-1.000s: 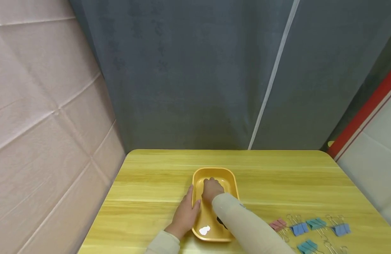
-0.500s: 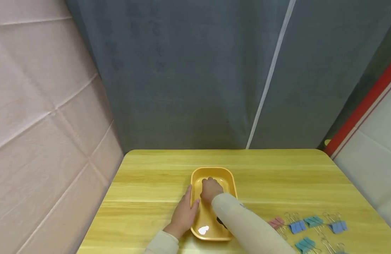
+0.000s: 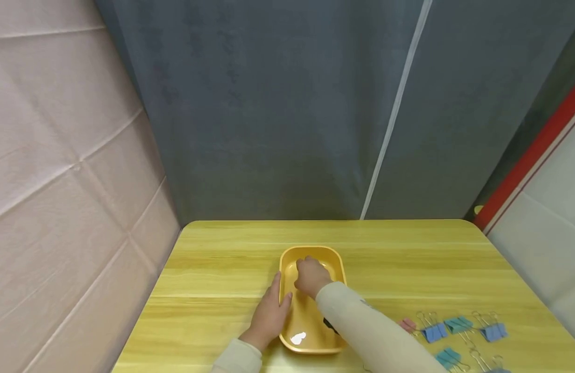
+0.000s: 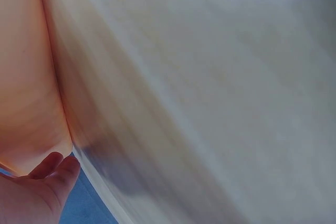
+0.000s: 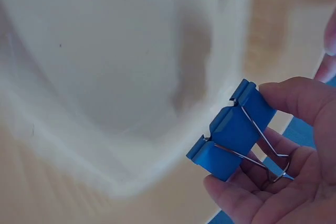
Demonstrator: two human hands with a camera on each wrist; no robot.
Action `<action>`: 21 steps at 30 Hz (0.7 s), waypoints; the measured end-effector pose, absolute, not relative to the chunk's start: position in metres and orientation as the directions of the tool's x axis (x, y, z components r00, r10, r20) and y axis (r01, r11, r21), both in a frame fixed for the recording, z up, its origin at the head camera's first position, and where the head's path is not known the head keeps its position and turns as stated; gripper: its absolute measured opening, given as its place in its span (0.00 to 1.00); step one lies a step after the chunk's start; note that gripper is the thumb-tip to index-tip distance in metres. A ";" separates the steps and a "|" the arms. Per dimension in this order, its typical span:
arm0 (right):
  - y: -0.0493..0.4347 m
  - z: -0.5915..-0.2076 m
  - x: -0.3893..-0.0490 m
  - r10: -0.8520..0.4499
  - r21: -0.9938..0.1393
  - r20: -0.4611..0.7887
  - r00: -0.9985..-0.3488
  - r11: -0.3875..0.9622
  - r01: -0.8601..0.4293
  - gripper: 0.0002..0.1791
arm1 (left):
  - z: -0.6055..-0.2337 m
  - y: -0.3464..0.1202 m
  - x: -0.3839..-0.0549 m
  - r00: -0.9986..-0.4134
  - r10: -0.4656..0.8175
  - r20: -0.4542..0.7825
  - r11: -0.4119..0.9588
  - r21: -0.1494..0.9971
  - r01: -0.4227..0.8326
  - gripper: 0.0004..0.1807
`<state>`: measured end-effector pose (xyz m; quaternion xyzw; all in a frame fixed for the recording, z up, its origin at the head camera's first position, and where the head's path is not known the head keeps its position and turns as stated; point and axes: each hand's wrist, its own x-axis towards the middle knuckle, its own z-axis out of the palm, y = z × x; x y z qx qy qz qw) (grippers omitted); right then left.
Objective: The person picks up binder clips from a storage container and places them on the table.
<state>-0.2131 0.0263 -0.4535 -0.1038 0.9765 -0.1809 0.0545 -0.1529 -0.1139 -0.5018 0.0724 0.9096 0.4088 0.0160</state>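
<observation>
A yellow rectangular tray [image 3: 303,318] with rounded corners stands on the wooden table. At its left side my left hand [image 3: 267,317] holds the wall, thumb over the rim and fingers along the outside. My right hand [image 3: 311,277] is over the far half of the tray, knuckles up. In the right wrist view it pinches a blue binder clip [image 5: 231,135] by its ends, between the thumb and fingers; the clip's wire handles fold back toward the palm. From the head view that clip is hidden under the hand.
Right of the tray lie several binder clips: a pink clip [image 3: 408,325], a blue clip [image 3: 434,332], a teal clip [image 3: 458,325], another blue clip [image 3: 494,331] and a nearer teal clip [image 3: 448,357]. A dark grey curtain [image 3: 278,114] hangs behind the table.
My right hand has shifted slightly up and to the right over the tray, still pinching. The left hand stays at the tray wall. The head view has turned a little.
</observation>
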 end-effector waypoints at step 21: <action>0.046 -0.427 -0.193 -0.300 -0.416 0.066 -0.952 0.859 -0.300 0.15 | -0.503 -0.114 -0.153 -0.988 0.151 0.044 0.670 0.730 0.135 0.35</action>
